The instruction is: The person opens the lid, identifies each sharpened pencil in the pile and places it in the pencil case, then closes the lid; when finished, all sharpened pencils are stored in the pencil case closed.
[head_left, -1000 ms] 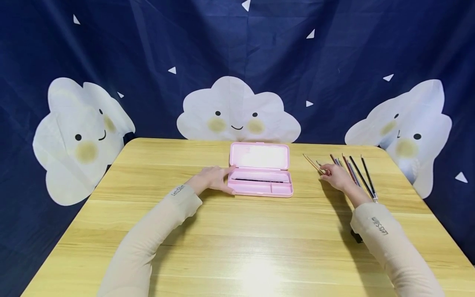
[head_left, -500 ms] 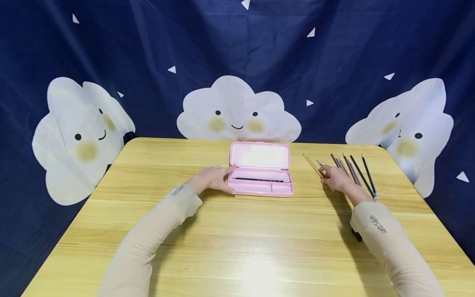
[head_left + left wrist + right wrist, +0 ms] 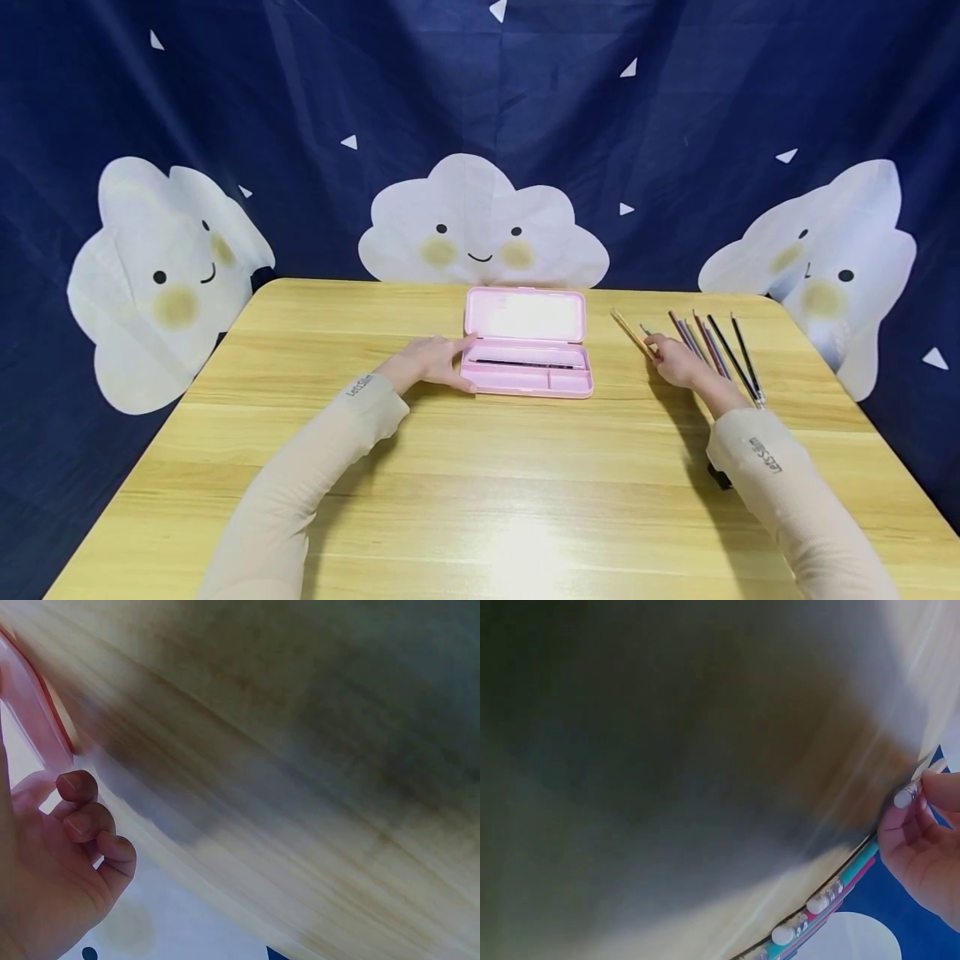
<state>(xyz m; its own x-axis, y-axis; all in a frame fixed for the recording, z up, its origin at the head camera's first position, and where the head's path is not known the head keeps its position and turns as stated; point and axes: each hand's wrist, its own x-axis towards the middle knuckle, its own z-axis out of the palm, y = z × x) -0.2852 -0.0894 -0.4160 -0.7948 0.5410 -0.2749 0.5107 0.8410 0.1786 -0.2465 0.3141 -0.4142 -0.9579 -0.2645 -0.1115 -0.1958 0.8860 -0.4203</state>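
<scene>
A pink pencil case (image 3: pixel 510 381) lies with its lid raised on the wooden table, a dark pencil (image 3: pixel 525 364) in its long back compartment. At the case's left end my left hand (image 3: pixel 429 362) holds it between thumb and fingers. In the left wrist view the other fingers (image 3: pixel 90 821) curl beside the pink edge. To the right of the case, my right hand (image 3: pixel 678 364) pinches a yellowish pencil (image 3: pixel 628 328), tip pointing back and left. Its white eraser end (image 3: pixel 906 797) shows between thumb and finger in the right wrist view.
Several pencils (image 3: pixel 738 354) in dark, red and bluish colours lie spread just right of my right hand. In the right wrist view, teal and pink pencils with white erasers (image 3: pixel 817 903) lie below the hand. A navy curtain (image 3: pixel 300 125) with white clouds hangs behind the table (image 3: pixel 450 483).
My right hand has shifted slightly right, and its fingers have changed position around the pencil's lower part. The left hand and the pencil case have stayed in place.
</scene>
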